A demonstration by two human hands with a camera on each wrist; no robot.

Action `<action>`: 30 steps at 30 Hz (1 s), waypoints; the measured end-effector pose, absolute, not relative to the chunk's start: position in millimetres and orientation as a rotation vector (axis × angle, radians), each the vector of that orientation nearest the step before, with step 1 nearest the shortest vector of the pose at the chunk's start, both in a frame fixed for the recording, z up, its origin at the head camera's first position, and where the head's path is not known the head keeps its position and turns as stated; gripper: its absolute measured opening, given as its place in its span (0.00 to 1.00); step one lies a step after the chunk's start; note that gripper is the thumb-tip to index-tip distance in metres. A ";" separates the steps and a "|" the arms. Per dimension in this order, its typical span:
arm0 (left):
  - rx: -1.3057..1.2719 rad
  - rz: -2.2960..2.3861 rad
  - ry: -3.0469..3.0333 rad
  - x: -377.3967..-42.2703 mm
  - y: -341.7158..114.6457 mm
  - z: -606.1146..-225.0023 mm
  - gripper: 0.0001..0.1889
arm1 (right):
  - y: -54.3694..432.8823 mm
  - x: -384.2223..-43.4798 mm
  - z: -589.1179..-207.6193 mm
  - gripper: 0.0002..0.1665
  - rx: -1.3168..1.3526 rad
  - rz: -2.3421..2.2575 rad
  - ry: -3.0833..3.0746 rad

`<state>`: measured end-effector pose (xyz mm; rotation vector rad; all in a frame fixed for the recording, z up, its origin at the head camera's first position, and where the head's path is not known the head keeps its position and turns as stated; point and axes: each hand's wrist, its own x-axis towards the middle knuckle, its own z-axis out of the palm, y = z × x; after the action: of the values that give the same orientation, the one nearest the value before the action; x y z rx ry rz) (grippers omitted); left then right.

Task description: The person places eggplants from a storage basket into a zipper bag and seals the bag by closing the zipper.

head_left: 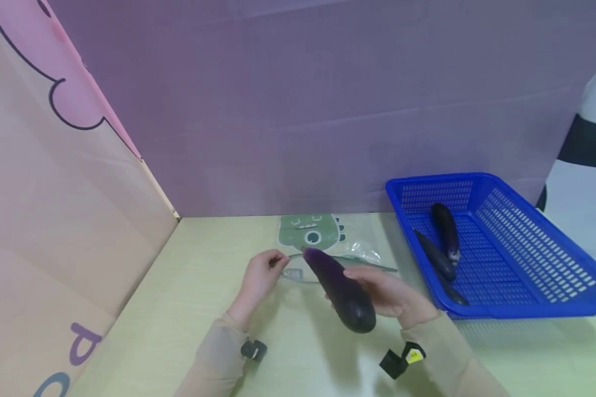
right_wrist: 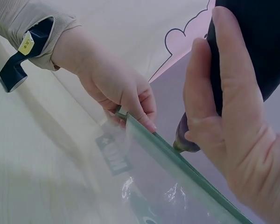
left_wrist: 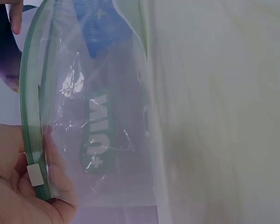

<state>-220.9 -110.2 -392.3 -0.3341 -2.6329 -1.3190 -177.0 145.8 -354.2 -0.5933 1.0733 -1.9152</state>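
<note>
My right hand [head_left: 387, 289] grips a dark purple eggplant [head_left: 342, 292] around its thick part. The eggplant is tilted, its narrow stem end pointing up and left, close to the mouth of a clear zip bag [head_left: 310, 229] with a green cartoon print. With thumb and fingers, my left hand [head_left: 262, 278] pinches the bag's green zip edge at its left end, beside a whitish slider [left_wrist: 35, 174]. The bag's mouth is parted in the head view, while its body lies toward the back of the table. In the right wrist view, the eggplant [right_wrist: 252, 46] is partly hidden behind the fingers.
A blue plastic basket [head_left: 442, 177] stands on the right of the table, with a few more eggplants [head_left: 446, 229] along its left side. A purple-grey backdrop [head_left: 298, 110] rises behind the table, and a printed panel [head_left: 69, 209] borders the left.
</note>
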 end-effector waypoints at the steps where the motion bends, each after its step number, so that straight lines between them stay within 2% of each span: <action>1: -0.320 -1.321 -2.629 -220.9 -110.2 -392.3 0.04 | 145.8 -177.0 -354.4 0.30 -0.607 -1.911 1.072; 11: -0.250 -1.361 -2.619 -220.4 -109.3 -390.5 0.05 | 146.5 -177.8 -359.5 0.16 -0.711 -1.862 1.064; 26: -0.261 -1.324 -2.608 -220.7 -109.1 -390.9 0.06 | 146.6 -176.5 -364.6 0.16 -0.635 -1.790 1.208; 30: -0.285 -1.318 -2.597 -220.1 -109.8 -391.0 0.05 | 146.6 -180.3 -370.5 0.20 -0.548 -1.811 1.172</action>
<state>-220.1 -109.8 -391.0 -0.2850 -2.5968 -1.3181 -180.3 146.6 -370.5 -0.5481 1.1719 -1.8108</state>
